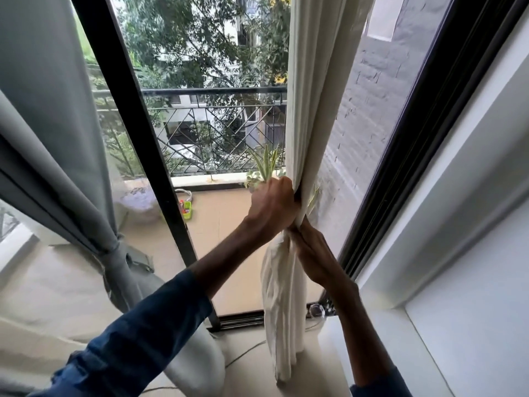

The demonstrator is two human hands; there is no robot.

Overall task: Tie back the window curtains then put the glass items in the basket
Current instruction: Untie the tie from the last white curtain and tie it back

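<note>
A cream curtain (pixel 312 81) hangs gathered into a narrow bunch at the right of the window. My left hand (pixel 272 204) is clenched around the bunch at mid-height. Just below it, my right hand (pixel 310 250) grips the same cloth, and the curtain's loose tail hangs down from there to the floor. At the left, a grey curtain (pixel 51 118) is pulled aside and cinched with a grey tie (pixel 114 247). No glass items or basket are in view.
A black window frame post (pixel 134 124) stands between the two curtains. Beyond the glass lie a balcony with a railing (pixel 214 91), potted plants (pixel 264 170) and a green container (pixel 186 210). A white wall and ledge (pixel 458 224) run along the right. Cables lie on the floor.
</note>
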